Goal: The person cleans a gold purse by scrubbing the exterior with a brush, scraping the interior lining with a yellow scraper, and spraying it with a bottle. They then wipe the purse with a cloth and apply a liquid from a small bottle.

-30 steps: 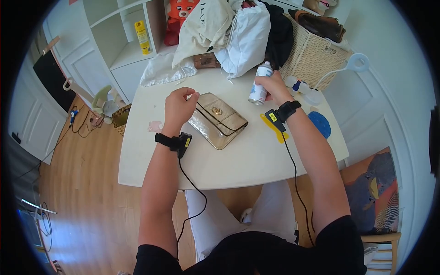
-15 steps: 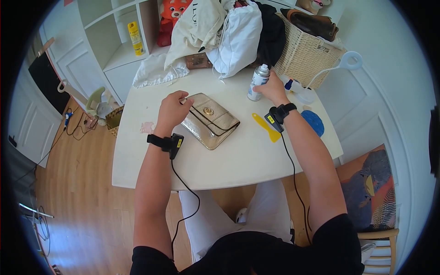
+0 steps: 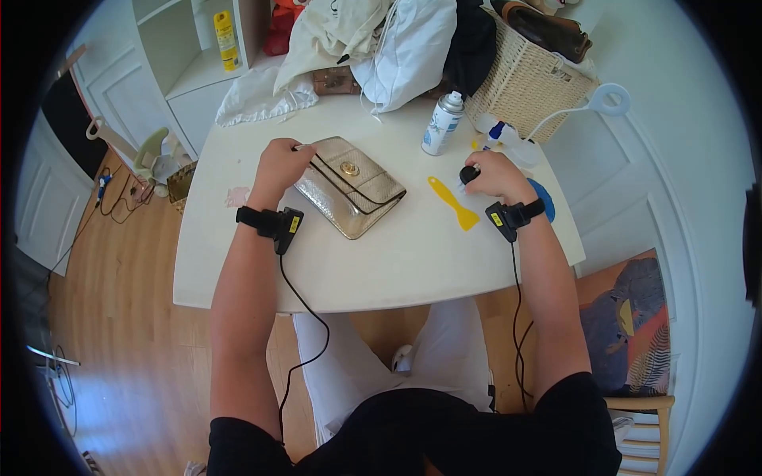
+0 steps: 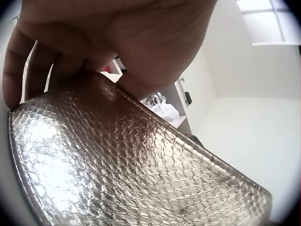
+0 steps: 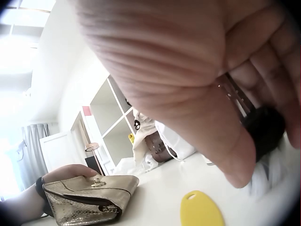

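Note:
A gold snakeskin-textured clutch bag with dark piping and a round clasp lies on the white table. My left hand pinches its upper left corner; the left wrist view shows thumb and fingers at the edge of the shiny panel. My right hand holds a small brush with a black head and pale bristles pointing down. Most of its slim handle is hidden in the palm. A white and blue spray can stands upright beyond that hand. A yellow scraper lies between the bag and the right hand.
Behind are white drawstring bags, a wicker basket with a brown bag on top, and small bottles at right. A blue round item lies by the right wrist. Cables run from both wrist cameras.
My right hand has set the spray can upright on the table, let go, moved toward me and picked up the brush. The left hand now grips the bag's corner.

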